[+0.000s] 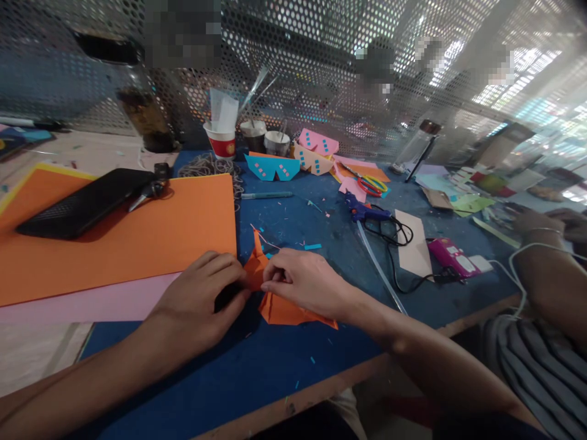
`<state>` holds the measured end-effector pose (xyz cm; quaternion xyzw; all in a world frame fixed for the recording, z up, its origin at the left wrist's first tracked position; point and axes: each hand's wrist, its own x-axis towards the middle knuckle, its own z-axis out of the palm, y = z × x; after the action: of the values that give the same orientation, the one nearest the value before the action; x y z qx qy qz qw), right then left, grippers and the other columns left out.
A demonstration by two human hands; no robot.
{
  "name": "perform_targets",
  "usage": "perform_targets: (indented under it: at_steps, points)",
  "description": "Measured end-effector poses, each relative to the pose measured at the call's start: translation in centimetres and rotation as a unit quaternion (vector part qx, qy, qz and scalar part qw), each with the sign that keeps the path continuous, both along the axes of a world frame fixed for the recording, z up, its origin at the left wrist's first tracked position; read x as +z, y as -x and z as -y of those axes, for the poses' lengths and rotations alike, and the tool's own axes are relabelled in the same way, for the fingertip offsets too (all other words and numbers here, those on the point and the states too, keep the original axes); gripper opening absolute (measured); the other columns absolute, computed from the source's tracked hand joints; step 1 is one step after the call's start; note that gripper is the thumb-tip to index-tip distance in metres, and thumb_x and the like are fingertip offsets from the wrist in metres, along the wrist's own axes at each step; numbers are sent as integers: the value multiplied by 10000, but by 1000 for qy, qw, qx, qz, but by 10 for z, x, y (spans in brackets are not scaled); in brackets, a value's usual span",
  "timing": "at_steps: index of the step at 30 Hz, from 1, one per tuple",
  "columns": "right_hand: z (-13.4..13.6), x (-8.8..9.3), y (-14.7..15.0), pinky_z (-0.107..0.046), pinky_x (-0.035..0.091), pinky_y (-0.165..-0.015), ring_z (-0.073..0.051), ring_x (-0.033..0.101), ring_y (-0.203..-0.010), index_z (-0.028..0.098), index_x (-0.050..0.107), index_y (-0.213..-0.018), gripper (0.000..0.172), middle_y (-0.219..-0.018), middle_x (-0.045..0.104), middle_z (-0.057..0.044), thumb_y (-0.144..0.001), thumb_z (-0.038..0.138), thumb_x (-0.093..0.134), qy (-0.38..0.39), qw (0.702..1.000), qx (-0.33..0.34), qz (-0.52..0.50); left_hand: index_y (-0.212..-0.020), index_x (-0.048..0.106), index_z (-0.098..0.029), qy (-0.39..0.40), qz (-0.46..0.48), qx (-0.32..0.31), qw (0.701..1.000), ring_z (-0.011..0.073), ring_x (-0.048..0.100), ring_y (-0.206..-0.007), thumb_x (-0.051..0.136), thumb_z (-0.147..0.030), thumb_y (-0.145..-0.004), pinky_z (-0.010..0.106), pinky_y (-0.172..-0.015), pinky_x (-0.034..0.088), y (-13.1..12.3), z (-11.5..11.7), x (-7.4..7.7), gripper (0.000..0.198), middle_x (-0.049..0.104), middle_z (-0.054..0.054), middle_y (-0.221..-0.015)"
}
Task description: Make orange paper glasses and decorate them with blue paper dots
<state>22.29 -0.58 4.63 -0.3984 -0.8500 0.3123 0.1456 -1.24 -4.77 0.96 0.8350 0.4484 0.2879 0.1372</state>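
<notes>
A folded piece of orange paper (287,313) rests on the blue tabletop in front of me, with a narrow strip sticking up at its far end. My left hand (206,293) pinches its left edge, fingertips and thumb brought together there. From the other side, my right hand (305,278) is closed with thumb and forefinger on the paper's middle, and it covers part of the folds. Small blue and pink paper scraps, among them a blue strip (312,247), lie just beyond my hands.
Orange sheets (183,238) to the left carry a black phone (87,205) and keys (149,192). Farther back are a blue paper mask (274,169), a pen (266,195) and scissors (371,185). At right lie a glue gun (367,211), a power strip (454,258) and another person's arm (550,263).
</notes>
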Motion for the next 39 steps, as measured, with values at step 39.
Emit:
perform_targets:
  at_steps: [39]
  points:
    - [0,-2,3,-255,433,-752,-114,668,-823,202,730,-929,100,-927,732,23,-991,236,801,21,1000,-17,-8,-807,648,-250,2,-12,23,1000,246,625,-809,578,-253,-936,383,-728,488,-5,-8,2,146,702,26,-810]
